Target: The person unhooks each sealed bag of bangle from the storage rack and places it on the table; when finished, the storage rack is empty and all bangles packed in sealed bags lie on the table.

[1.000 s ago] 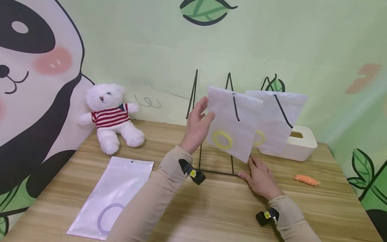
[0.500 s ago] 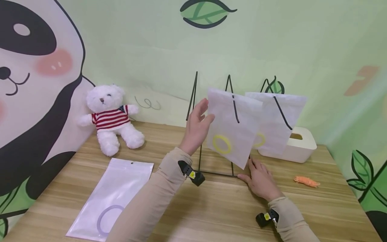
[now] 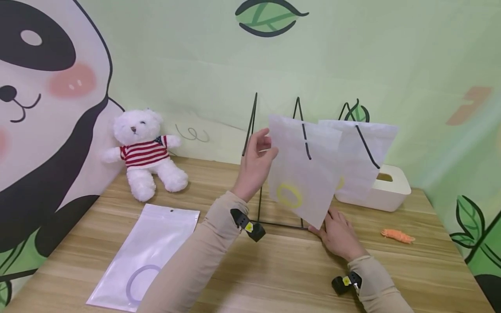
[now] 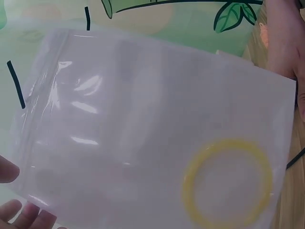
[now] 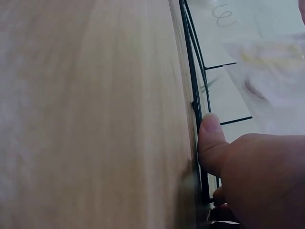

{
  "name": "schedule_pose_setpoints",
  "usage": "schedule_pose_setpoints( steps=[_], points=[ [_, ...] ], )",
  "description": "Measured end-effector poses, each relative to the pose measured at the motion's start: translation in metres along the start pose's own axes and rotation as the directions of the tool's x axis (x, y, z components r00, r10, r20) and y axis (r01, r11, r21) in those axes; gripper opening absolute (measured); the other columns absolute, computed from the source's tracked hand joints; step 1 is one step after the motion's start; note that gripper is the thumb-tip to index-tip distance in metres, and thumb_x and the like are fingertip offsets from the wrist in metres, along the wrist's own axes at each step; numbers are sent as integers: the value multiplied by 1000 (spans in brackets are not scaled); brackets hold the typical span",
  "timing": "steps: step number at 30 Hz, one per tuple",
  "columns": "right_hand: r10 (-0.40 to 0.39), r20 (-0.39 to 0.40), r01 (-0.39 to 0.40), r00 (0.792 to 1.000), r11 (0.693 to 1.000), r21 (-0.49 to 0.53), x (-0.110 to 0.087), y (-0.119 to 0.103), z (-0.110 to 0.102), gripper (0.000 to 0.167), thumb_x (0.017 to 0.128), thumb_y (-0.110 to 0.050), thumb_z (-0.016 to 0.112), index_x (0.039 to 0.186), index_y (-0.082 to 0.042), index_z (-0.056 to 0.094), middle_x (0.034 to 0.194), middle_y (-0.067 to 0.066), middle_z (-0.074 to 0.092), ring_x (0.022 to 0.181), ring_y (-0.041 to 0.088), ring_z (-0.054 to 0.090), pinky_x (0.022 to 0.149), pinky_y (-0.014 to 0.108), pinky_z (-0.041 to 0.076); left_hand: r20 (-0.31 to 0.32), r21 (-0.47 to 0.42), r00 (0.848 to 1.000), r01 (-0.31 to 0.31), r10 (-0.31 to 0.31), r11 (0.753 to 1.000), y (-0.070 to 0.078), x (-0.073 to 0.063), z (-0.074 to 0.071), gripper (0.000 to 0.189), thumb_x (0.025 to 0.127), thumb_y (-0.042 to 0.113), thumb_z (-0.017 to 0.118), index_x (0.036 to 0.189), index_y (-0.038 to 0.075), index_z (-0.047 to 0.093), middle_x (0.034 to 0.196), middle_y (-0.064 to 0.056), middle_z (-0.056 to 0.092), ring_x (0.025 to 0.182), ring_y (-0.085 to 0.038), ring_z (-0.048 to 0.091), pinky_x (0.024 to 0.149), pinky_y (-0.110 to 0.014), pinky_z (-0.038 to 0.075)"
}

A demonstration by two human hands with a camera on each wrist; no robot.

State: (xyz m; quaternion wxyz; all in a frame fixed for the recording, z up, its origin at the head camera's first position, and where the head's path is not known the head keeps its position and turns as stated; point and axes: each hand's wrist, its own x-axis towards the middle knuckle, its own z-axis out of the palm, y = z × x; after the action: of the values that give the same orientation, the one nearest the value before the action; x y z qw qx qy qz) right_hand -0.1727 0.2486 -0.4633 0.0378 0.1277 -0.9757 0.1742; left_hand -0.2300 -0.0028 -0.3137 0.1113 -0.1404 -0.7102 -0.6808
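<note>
A white frosted zip bag (image 3: 307, 165) with a yellow ring in it hangs from the middle hook of a black wire rack (image 3: 279, 224). My left hand (image 3: 256, 163) is at its left edge. In the left wrist view, the fingers (image 4: 31, 217) lie at the bag's edge, and the thumb (image 4: 8, 170) stands apart from them. My right hand (image 3: 338, 230) grips the front corner of the rack's base, thumb (image 5: 212, 136) along the bar in the right wrist view. A second such bag (image 3: 368, 152) hangs on the right hook, partly covered by the first.
A flat white zip bag (image 3: 156, 234) with a pale purple ring lies at the left of the wooden table (image 3: 282, 269), partly under my left forearm. A plush bear (image 3: 145, 152) sits behind it. At right are a white tissue box (image 3: 395, 191) and an orange string bundle (image 3: 398, 236).
The middle bag has swung, its lower corner coming down and toward me over my right hand's fingers. My left fingers have curled slightly at its edge. The right hand has stayed put.
</note>
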Motion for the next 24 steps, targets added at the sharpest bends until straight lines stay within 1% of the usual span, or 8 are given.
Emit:
schedule_pose_setpoints(
  steps=[4, 7, 10, 14, 17, 20, 24],
  points=[
    [5, 3, -5, 1000, 999, -45, 0, 0, -1, 53, 97, -20, 58, 140, 6, 44, 140, 25, 41, 125, 45, 40, 94, 68, 35, -17, -43, 1000, -26, 26, 999, 0, 0, -1, 36, 95, 12, 57, 129, 7, 48, 108, -5, 52, 102, -18, 54, 93, -29, 45],
    [-5, 5, 5, 1000, 999, -54, -1, 0, -2, 49, 94, -12, 57, 139, 5, 46, 140, 24, 40, 122, 44, 41, 92, 68, 36, -23, -48, 998, -58, 57, 997, 0, -1, -1, 30, 96, 13, 59, 124, 6, 49, 103, -5, 53, 95, -17, 55, 85, -26, 46],
    [-10, 1, 10, 1000, 1000, -29, -2, 0, -1, 52, 95, -20, 60, 142, -2, 46, 143, 24, 37, 122, 44, 41, 93, 69, 35, -23, -48, 996, -84, 83, 995, 1, -2, -2, 28, 96, 12, 59, 122, 4, 50, 102, -6, 55, 91, -16, 55, 81, -25, 46],
    [9, 8, -10, 1000, 999, 41, -2, -1, 1, 65, 96, -39, 60, 149, -11, 36, 151, 24, 28, 129, 48, 34, 99, 71, 28, -26, -48, 994, -110, 109, 993, -1, -3, -2, 27, 96, 12, 60, 121, 4, 52, 102, -7, 57, 89, -16, 56, 80, -25, 47],
    [17, 14, -18, 1000, 998, 60, -1, 0, 3, 71, 96, -43, 57, 152, -9, 29, 154, 25, 23, 132, 51, 30, 101, 72, 24, -21, -36, 992, -126, 125, 991, -2, -4, -3, 27, 96, 13, 61, 120, 5, 54, 100, -7, 58, 87, -15, 56, 79, -25, 47],
    [11, 12, -12, 1000, 999, 45, -1, 0, 3, 77, 97, -43, 56, 155, -8, 20, 155, 28, 21, 134, 52, 28, 101, 72, 25, -5, -20, 991, -131, 131, 991, -3, -6, -6, 26, 96, 15, 62, 120, 6, 55, 98, -6, 59, 86, -15, 57, 77, -25, 47],
    [-7, -11, 7, 1000, 999, 39, -1, -1, 2, 83, 96, -40, 59, 156, -11, 10, 152, 30, 26, 134, 52, 29, 98, 74, 28, 31, -21, 993, -113, 114, 993, -4, -9, -9, 24, 95, 17, 64, 115, 5, 60, 96, -8, 64, 85, -15, 60, 74, -24, 49]
  ],
)
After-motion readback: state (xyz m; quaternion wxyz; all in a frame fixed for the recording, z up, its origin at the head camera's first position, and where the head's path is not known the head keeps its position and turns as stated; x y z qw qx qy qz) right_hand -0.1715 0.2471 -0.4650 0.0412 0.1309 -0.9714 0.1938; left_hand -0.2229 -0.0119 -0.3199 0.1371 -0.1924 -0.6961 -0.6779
